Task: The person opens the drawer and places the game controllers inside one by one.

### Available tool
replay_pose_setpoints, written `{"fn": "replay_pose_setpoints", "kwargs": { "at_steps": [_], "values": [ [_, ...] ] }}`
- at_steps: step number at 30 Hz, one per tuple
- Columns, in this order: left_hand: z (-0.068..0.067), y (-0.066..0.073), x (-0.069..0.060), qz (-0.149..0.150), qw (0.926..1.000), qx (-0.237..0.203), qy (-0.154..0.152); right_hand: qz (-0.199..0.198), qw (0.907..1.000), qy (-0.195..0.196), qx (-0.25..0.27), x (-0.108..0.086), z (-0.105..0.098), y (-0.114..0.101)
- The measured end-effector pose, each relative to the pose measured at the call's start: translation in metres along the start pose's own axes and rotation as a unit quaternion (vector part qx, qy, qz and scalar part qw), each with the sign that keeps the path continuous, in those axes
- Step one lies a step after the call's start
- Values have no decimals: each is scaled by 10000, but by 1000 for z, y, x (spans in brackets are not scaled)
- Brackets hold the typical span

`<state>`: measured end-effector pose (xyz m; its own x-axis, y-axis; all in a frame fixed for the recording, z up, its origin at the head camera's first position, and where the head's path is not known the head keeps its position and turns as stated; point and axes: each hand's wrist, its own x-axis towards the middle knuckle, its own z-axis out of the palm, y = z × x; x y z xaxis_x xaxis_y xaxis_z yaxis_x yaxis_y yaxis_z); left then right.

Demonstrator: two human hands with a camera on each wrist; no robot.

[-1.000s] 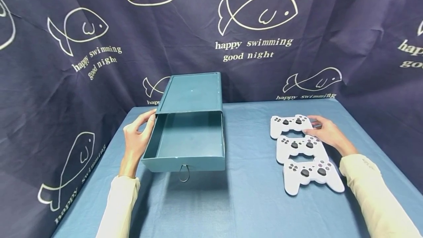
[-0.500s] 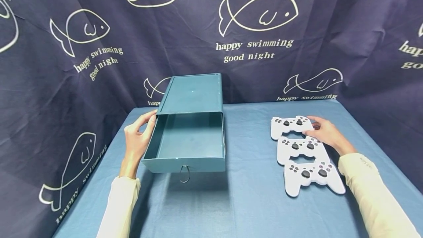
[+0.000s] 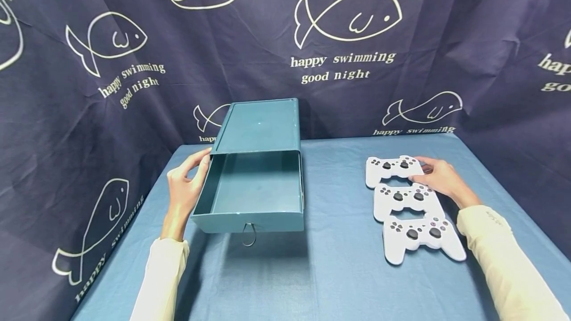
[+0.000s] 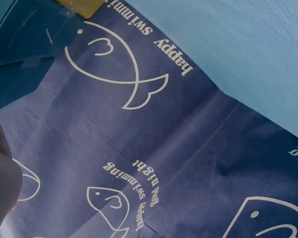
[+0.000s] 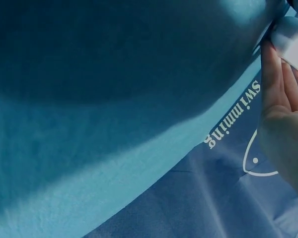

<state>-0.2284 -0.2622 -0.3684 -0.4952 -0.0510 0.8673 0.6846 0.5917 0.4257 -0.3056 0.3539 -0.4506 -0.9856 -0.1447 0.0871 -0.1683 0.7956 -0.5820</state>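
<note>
A teal drawer box (image 3: 258,125) stands left of centre in the head view, its bare drawer (image 3: 256,222) pulled out toward me. A wire ring hangs from the drawer front. My left hand (image 3: 185,187) touches the box's left side near the front corner, fingers and thumb extended. On the right, three white game controllers lie in an overlapping column: the far one (image 3: 379,172), the middle one (image 3: 384,207) and the near one (image 3: 394,249). My right hand (image 3: 441,180) holds the far controller's right end between thumb and fingers; the fingertips are partly hidden behind it.
A blue cloth covers the table (image 3: 343,261). Dark blue curtains (image 3: 343,108) with white fish drawings close in the back and sides. In the left wrist view, a yellow piece (image 4: 84,7) shows by the teal box; its kind is unclear.
</note>
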Motion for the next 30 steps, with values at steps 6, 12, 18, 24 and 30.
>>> {"fn": "replay_pose_setpoints", "kwargs": {
  "at_steps": [6, 12, 18, 24, 30],
  "values": [
    [0, 0, 1, 26, 10000, -24, 5, -24, 9999, 23, -109, 1, -2, -3],
    [1, 0, 1, -25, 10000, 45, -13, -57, 9994, 96, -315, 1, -2, -5],
    [2, -3, -1, -30, 10000, 89, 26, 18, 9991, 132, -393, 0, -3, -6],
    [0, -2, -1, -32, 10000, 80, 5, 105, 9988, 219, -419, -1, -3, -6],
    [0, 0, 1, -17, 10000, 52, -7, 110, 9983, 353, -448, -3, -4, -7]
  ]
}}
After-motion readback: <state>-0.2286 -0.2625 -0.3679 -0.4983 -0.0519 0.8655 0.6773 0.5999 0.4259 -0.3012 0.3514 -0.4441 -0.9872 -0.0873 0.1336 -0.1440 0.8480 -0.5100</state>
